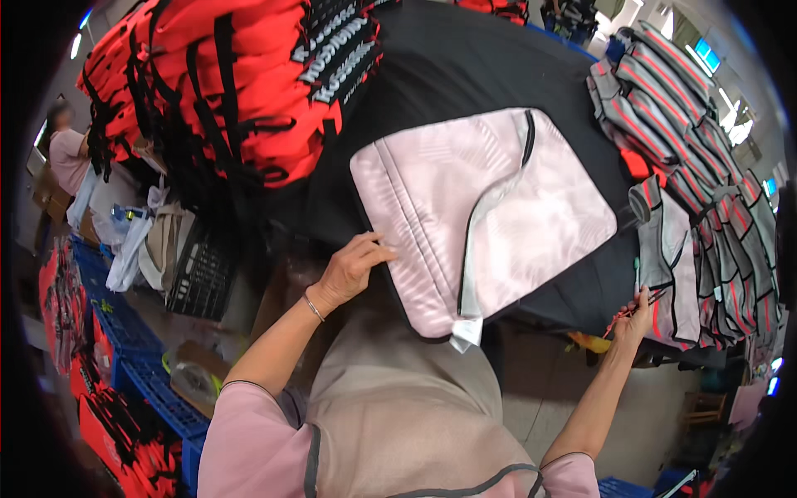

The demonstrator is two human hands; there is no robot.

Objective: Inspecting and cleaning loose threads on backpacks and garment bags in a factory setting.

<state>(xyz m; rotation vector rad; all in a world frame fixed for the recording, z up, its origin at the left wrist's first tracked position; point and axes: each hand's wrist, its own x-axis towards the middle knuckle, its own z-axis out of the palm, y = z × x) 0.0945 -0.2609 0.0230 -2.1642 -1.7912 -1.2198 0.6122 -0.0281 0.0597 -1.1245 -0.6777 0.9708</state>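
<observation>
A flat pink bag [423,191] with a faint leaf pattern lies aslant on the black-covered table. A grey-backed strip with dark edging [490,203] curves across its face, and a white label [466,334] sticks out at its near edge. My left hand [349,270] pinches the bag's left edge between thumb and fingers. Off to the right, my right hand [635,319] is closed around a small red-handled tool [616,321] that looks like scissors; its blades are hard to make out. Beside that hand hangs a pink and grey piece [668,266] with black edging.
Red bags with black straps [249,91] are piled high at the left. Grey bags with red stripes [664,100] are stacked at the right. Below left stand a black crate [199,270] and blue crates [154,382]. Another person [68,153] is at the far left.
</observation>
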